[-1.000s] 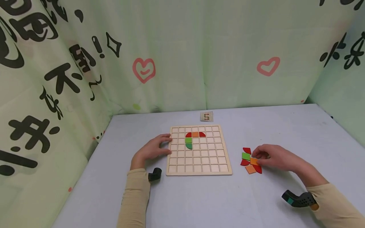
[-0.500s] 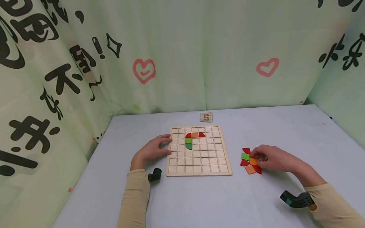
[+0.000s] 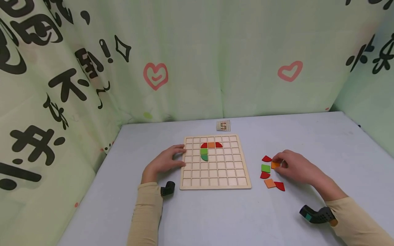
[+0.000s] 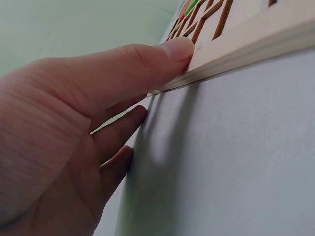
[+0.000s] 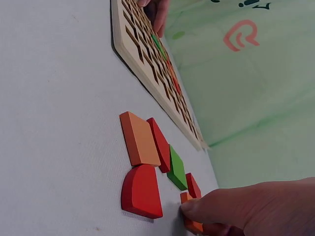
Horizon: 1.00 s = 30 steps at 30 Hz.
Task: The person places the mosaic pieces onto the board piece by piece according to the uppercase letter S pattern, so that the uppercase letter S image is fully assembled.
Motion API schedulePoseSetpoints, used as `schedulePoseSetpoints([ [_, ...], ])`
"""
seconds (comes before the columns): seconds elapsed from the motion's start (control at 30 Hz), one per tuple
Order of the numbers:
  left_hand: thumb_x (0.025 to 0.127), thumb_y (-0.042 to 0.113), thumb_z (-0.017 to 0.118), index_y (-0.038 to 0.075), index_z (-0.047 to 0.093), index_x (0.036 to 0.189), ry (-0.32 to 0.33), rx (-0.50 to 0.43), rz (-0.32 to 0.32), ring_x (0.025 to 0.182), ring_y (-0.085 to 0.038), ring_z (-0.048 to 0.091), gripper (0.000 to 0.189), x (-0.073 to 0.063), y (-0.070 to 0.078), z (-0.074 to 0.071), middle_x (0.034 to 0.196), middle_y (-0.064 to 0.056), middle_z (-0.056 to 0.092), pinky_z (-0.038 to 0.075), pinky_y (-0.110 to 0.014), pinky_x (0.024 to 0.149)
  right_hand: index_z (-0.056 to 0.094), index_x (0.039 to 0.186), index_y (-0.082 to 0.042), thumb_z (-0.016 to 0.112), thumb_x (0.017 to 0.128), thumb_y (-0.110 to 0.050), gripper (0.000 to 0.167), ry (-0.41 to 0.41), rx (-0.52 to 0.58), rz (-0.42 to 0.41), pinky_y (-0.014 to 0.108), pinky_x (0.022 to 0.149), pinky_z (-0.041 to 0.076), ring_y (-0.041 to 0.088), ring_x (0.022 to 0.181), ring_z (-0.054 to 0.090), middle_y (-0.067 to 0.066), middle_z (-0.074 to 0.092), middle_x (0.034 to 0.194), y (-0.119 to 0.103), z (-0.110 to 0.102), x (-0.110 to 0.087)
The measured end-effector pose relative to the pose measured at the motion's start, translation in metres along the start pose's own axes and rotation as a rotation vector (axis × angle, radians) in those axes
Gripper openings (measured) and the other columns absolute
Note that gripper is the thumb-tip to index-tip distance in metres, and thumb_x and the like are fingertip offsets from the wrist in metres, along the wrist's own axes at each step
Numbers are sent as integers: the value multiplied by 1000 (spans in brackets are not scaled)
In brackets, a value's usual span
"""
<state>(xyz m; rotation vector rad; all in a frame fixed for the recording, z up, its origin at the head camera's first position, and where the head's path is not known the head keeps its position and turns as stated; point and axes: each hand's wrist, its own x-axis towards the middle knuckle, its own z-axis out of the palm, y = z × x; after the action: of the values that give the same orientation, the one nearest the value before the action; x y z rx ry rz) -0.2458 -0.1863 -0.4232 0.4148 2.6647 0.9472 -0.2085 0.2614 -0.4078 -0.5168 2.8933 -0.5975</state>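
Observation:
A wooden grid board [image 3: 215, 174] lies flat; red, orange and green tiles fill some of its upper-left cells. At its left edge rests my left hand [image 3: 166, 159], the thumb [image 4: 178, 48] on the rim and the other fingers fairly straight. My right hand [image 3: 297, 165] pinches an orange square tile [image 3: 275, 165] between thumb and fingers at the right of the board. Around it lie a green square tile [image 3: 265, 168], a red quarter-round tile [image 3: 279, 186], another orange square tile [image 5: 141, 140] and two more red tiles, one of them the upper one [image 3: 266, 159].
A small card with a printed grid picture [image 3: 223, 125] lies behind the board. The white table [image 3: 215, 215] is bordered at the back and sides by a pale green curtain [image 3: 221, 58] with hearts and black writing.
My right hand has moved slightly away toward the back, carrying the orange square tile out of the cluster. The nearby red tiles have shifted and spread. My left hand stays put.

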Motion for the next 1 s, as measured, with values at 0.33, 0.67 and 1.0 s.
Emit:
schedulePoseSetpoints([
  [0.33,92,23,74,5,54,144,-2,6,8,152,-31,28,59,1,0,0,161,-9,36,27,-48,123,69,114,4,77,84,-11,34,43,-8,26,31,67,53,23,84,56,14,63,100,6,3,2],
  [0.67,91,24,75,5,54,144,-2,11,9,152,-31,28,59,0,0,0,161,-9,36,27,-49,123,68,113,6,74,88,-12,32,80,5,9,40,74,54,26,87,56,16,63,99,4,-1,4],
  [1.0,92,23,74,5,54,144,3,18,6,152,-31,29,59,-1,1,0,161,-9,37,28,-48,123,65,120,5,69,93,-10,31,122,87,-23,52,88,56,32,98,64,20,64,111,-25,-7,18],
])
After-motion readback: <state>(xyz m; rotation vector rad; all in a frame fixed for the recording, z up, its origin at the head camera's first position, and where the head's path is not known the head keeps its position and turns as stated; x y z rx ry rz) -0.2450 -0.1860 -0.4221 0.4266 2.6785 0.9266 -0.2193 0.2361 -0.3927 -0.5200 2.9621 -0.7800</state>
